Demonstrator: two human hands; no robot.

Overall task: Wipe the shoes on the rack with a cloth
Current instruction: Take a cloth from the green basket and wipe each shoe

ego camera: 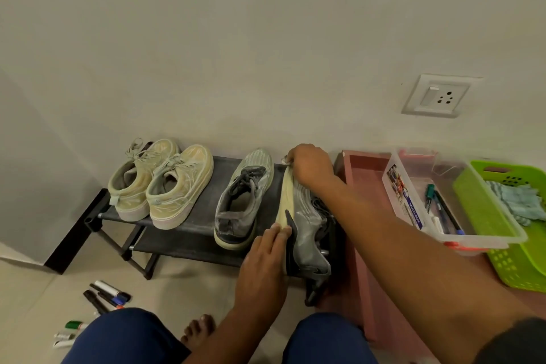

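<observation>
A black two-tier shoe rack (204, 224) stands against the wall. On its top shelf sit a pair of beige sneakers (161, 183) at the left and an upright grey sneaker (243, 201) in the middle. A second grey sneaker (307, 224) lies tipped on its side at the rack's right end, its pale sole facing left. My left hand (266, 257) grips this shoe at the heel. My right hand (310, 165) is closed over its toe, and a small bit of white cloth (285, 160) shows at the fingertips.
Right of the rack stand a pink tray (363, 174), a clear plastic box (413, 186) with markers, and a green basket (487, 210) holding light blue cloths (520, 201). Several markers (106, 295) lie on the floor at the left. My knees and a bare foot (198, 331) are near the rack.
</observation>
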